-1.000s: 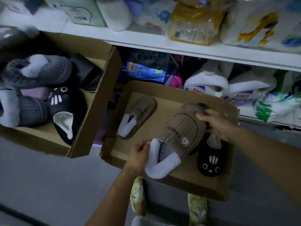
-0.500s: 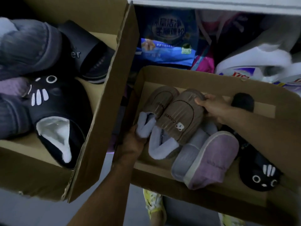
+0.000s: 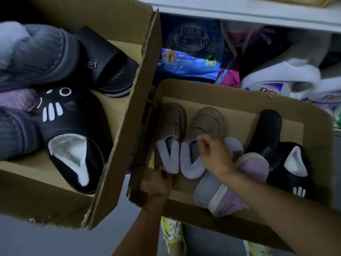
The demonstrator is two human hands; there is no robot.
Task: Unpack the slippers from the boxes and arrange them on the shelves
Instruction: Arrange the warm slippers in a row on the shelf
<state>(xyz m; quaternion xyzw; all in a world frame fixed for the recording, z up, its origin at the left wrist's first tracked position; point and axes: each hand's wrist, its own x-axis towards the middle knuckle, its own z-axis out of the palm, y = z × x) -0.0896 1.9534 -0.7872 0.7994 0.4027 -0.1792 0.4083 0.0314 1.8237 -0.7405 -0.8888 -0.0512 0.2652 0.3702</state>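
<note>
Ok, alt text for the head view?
The left hand grips the left brown slipper at its heel and the right hand pinches the right brown slipper, beside it, at its collar, both inside a cardboard box.

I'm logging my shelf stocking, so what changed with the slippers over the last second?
The second brown slipper was set down beside the first brown slipper in the lower box. The right hand slid from its toe to its heel. The left hand stayed near the front edge.

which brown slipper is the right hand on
The right brown slipper, beside the purple slipper: the right hand curls over its fleece collar. The left brown slipper lies by the box wall.
</note>
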